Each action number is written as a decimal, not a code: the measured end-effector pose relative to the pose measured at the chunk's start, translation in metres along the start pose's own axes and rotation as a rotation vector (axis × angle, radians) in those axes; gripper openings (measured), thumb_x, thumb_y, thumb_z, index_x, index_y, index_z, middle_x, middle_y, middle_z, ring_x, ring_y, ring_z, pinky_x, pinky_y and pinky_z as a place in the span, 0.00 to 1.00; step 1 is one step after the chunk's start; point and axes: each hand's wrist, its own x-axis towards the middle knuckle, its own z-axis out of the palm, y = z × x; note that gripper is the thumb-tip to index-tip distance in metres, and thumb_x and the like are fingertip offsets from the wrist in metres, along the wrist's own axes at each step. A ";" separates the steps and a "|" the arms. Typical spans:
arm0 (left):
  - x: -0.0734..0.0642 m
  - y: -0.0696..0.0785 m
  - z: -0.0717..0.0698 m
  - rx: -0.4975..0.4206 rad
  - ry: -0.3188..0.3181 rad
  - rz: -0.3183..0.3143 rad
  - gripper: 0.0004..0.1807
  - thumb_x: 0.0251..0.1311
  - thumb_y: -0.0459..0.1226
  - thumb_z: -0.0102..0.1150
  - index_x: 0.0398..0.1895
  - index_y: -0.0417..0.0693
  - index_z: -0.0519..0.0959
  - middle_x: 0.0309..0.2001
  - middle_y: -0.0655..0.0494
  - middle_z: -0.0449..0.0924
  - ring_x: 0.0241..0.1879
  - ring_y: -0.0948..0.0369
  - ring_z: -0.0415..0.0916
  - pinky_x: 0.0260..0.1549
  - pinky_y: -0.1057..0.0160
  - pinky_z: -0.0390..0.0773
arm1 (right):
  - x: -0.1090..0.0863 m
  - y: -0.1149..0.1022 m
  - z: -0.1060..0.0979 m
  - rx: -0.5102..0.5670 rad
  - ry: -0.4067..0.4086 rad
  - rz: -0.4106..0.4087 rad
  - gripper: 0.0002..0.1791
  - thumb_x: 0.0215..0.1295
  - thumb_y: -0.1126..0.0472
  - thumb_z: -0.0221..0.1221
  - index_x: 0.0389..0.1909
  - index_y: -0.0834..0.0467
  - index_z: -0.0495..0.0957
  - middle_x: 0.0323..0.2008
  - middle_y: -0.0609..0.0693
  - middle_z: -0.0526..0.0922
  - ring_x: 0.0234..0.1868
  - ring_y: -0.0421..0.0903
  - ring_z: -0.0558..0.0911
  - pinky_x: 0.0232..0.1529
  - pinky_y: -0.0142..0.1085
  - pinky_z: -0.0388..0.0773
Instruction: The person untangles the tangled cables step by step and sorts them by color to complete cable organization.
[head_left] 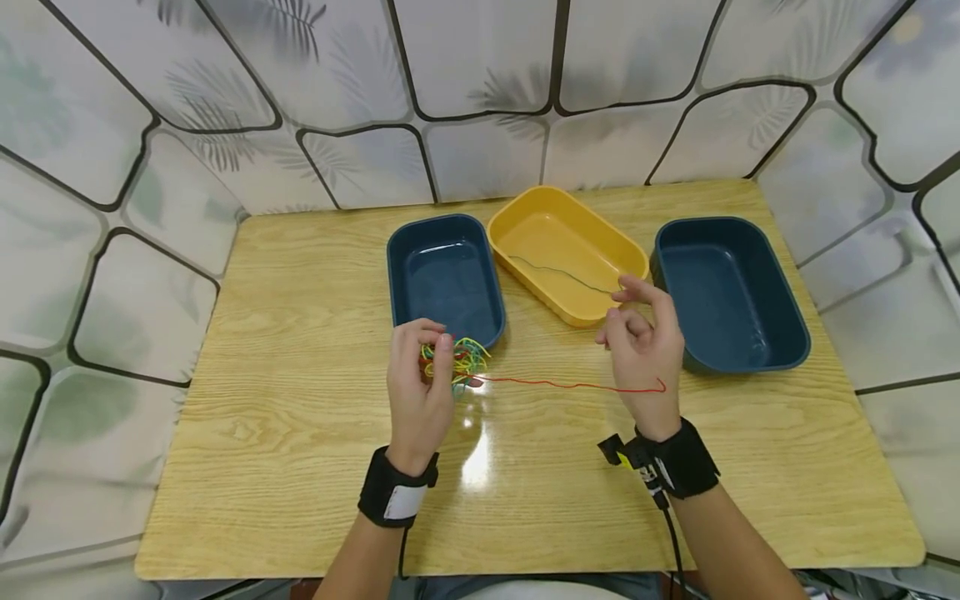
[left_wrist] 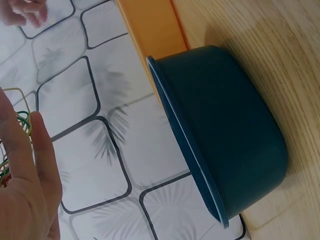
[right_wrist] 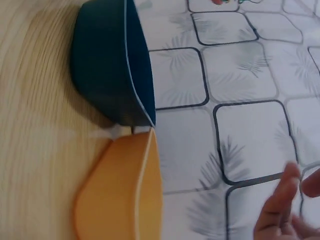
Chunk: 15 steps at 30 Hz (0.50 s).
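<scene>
My left hand (head_left: 422,387) grips a tangle of thin coloured wires (head_left: 471,358), mostly yellow, green and red, in front of the left blue bin. From this bundle a long red wire (head_left: 555,384) sticks out to the right and crosses the back of my right hand (head_left: 648,358). That hand hovers by the near right corner of the yellow tray (head_left: 528,283), thumb and forefinger slightly apart. A single green wire (head_left: 558,270) lies across the tray, its near end beside the right fingertips. In the left wrist view, fingers (left_wrist: 45,160) partly hide the bundle.
The left blue bin (head_left: 447,279) stands beside the yellow tray, and a right blue bin (head_left: 731,292) on its other side. All rest on the wooden table (head_left: 300,333). Patterned curtain walls (head_left: 487,150) enclose the back and sides. Cables trail from both wrist straps.
</scene>
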 end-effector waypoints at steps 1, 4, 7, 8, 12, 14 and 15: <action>-0.001 0.000 0.000 -0.007 -0.009 -0.011 0.05 0.74 0.29 0.50 0.36 0.40 0.73 0.47 0.46 0.77 0.39 0.56 0.71 0.36 0.62 0.69 | -0.001 -0.002 0.002 -0.010 -0.058 -0.061 0.16 0.70 0.77 0.52 0.57 0.71 0.75 0.46 0.65 0.74 0.25 0.48 0.76 0.31 0.31 0.76; -0.003 0.000 -0.002 -0.022 -0.058 -0.049 0.06 0.76 0.32 0.48 0.39 0.41 0.73 0.53 0.49 0.80 0.24 0.63 0.67 0.23 0.67 0.64 | -0.005 -0.007 0.009 -0.036 -0.298 -0.192 0.15 0.67 0.81 0.51 0.52 0.73 0.78 0.44 0.64 0.77 0.27 0.47 0.76 0.31 0.31 0.77; -0.004 0.000 -0.002 -0.044 -0.117 -0.078 0.05 0.77 0.33 0.47 0.42 0.41 0.72 0.55 0.52 0.81 0.16 0.65 0.59 0.15 0.68 0.56 | -0.010 -0.009 0.016 -0.053 -0.556 -0.148 0.19 0.70 0.80 0.50 0.57 0.66 0.78 0.44 0.57 0.81 0.27 0.44 0.78 0.29 0.32 0.77; -0.004 0.001 -0.001 -0.061 -0.134 -0.083 0.04 0.76 0.32 0.48 0.44 0.40 0.72 0.55 0.51 0.81 0.18 0.64 0.65 0.16 0.69 0.59 | -0.012 -0.009 0.018 -0.070 -0.622 -0.118 0.20 0.71 0.79 0.49 0.59 0.64 0.78 0.45 0.54 0.81 0.28 0.43 0.78 0.28 0.32 0.76; -0.004 0.002 0.000 -0.117 -0.182 -0.112 0.05 0.73 0.30 0.53 0.47 0.38 0.70 0.56 0.50 0.81 0.32 0.59 0.79 0.23 0.71 0.70 | -0.018 0.000 0.024 -0.132 -0.815 -0.010 0.22 0.74 0.76 0.50 0.62 0.57 0.77 0.44 0.46 0.81 0.32 0.41 0.81 0.31 0.34 0.79; -0.005 0.003 0.000 -0.143 -0.201 -0.119 0.08 0.70 0.29 0.56 0.47 0.37 0.69 0.57 0.50 0.80 0.38 0.57 0.81 0.29 0.69 0.78 | -0.021 0.005 0.027 -0.086 -0.863 0.048 0.20 0.74 0.75 0.51 0.61 0.58 0.77 0.42 0.47 0.83 0.34 0.43 0.83 0.35 0.38 0.82; -0.005 0.004 0.001 -0.148 -0.211 -0.120 0.10 0.69 0.28 0.58 0.47 0.37 0.68 0.58 0.51 0.80 0.38 0.58 0.82 0.29 0.69 0.79 | -0.022 0.007 0.027 -0.042 -0.879 0.085 0.19 0.75 0.74 0.51 0.61 0.59 0.78 0.41 0.49 0.84 0.35 0.45 0.84 0.36 0.42 0.83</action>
